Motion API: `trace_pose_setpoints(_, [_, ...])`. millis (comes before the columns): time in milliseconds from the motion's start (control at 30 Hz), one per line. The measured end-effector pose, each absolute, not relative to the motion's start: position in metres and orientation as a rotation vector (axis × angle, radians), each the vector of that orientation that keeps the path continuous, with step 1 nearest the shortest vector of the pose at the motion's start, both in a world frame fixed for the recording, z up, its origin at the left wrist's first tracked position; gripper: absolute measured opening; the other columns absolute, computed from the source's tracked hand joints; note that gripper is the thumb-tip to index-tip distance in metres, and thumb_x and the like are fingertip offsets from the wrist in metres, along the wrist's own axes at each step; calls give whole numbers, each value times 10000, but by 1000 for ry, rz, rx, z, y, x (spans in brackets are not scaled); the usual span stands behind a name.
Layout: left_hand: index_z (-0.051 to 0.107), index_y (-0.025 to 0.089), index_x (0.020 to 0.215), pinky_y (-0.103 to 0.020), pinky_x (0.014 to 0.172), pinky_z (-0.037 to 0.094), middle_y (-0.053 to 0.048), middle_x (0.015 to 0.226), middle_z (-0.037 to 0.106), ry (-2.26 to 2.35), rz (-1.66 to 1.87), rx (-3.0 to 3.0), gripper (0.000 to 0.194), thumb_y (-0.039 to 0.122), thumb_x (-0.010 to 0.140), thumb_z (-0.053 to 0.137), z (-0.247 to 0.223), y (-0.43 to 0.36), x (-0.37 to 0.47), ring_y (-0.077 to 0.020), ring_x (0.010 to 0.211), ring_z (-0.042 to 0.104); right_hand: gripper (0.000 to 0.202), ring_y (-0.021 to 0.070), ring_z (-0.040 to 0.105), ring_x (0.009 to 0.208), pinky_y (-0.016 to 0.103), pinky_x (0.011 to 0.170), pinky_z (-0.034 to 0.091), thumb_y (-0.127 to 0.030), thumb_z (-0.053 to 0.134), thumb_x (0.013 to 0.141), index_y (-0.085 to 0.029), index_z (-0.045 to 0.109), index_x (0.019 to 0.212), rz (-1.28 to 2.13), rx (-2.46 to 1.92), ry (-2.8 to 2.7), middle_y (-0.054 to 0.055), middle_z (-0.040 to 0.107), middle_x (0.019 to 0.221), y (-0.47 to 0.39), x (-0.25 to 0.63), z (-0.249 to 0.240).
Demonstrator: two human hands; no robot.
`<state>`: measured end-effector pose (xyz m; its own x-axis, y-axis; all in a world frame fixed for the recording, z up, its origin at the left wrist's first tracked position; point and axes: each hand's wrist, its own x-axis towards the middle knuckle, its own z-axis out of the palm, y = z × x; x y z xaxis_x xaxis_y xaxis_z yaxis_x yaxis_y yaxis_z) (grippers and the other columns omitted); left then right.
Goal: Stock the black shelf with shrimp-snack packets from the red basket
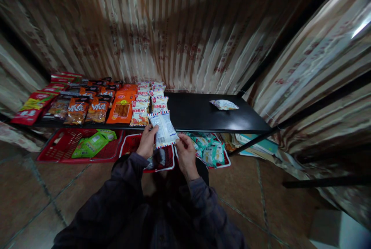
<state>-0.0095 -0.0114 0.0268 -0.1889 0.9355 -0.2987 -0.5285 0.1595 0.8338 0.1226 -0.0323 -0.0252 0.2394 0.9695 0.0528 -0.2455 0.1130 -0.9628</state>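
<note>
Between my two hands is a white snack bag with a red-and-blue striped edge, its printed back and barcode facing me. My left hand grips its left side, and my right hand pinches its lower right corner. The bag is just in front of the black shelf's front edge. Behind it on the shelf, two columns of similar white snack bags stand in rows. Another white bag lies by itself toward the shelf's right end.
Orange packets, black-and-orange bags and red bags fill the shelf's left part. Below are a red basket with green packets, a basket under my hands, and one with teal packets. Dark metal posts frame the right.
</note>
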Motion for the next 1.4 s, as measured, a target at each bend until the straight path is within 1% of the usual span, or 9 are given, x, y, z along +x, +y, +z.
trace_pose_setpoints(200, [553,182,920,-268,659,508,-11,785,675,1072,1361,519,312,330,680,687,26,-12,-7,-141,676,639,154,154,553,724,304,703,463,-318,576,779,-200,589,876,983,-1138,-979,4,592,799,-36,127,-23])
trace_pose_setpoints(333, [563,170,862,-269,629,508,-13,753,670,1099,1337,531,315,351,649,707,24,-11,-5,-148,662,635,163,208,540,985,403,907,416,-261,487,840,-215,640,812,538,-1215,-1328,65,595,992,-41,131,-16])
trace_pose_setpoints(533, [548,159,783,-261,593,499,7,665,634,1159,1399,492,281,334,634,710,36,-8,-4,-148,624,627,316,263,423,1216,508,1005,355,-249,531,842,-270,568,1155,182,-1142,-1828,89,504,1301,-49,136,-14])
trace_pose_setpoints(733, [546,148,777,-266,579,504,-31,724,652,1225,1336,534,281,334,646,710,41,-15,0,-157,652,632,280,267,445,1214,521,994,376,-262,553,833,-229,533,1110,85,-1145,-1756,121,522,1279,-48,134,-23])
trace_pose_setpoints(867, [535,166,915,-265,574,512,-45,836,656,1210,1315,559,334,354,685,688,42,-20,1,-150,684,633,98,232,547,1100,457,935,428,-204,467,864,-225,545,921,152,-1152,-1710,116,602,1153,-48,135,-24])
trace_pose_setpoints(1000, [514,212,1050,-266,556,513,-54,903,649,1144,1243,673,445,448,705,667,44,-23,-2,-155,694,630,72,213,621,920,363,777,479,-236,457,870,-232,524,844,297,-1228,-1623,90,657,978,-50,137,-26])
trace_pose_setpoints(1167, [575,231,1023,-238,554,502,-72,1004,628,1212,1227,772,440,554,726,598,42,-21,-7,-175,808,619,127,169,584,632,288,595,454,-341,502,852,-237,490,780,475,-1299,-1395,13,609,705,-55,136,-27])
trace_pose_setpoints(1233, [579,230,1011,-223,566,497,-63,999,627,1244,1261,743,403,518,730,612,39,-17,-8,-161,811,613,153,165,583,635,278,566,462,-382,519,839,-238,488,799,618,-1270,-1278,3,599,706,-56,134,-26])
trace_pose_setpoints(1400, [564,202,990,-236,638,504,-31,865,642,1200,1382,580,350,352,698,687,33,-9,-13,-111,702,614,306,183,619,786,279,527,521,-446,546,804,-245,480,1025,1106,-1061,-964,31,627,972,-59,123,-24])
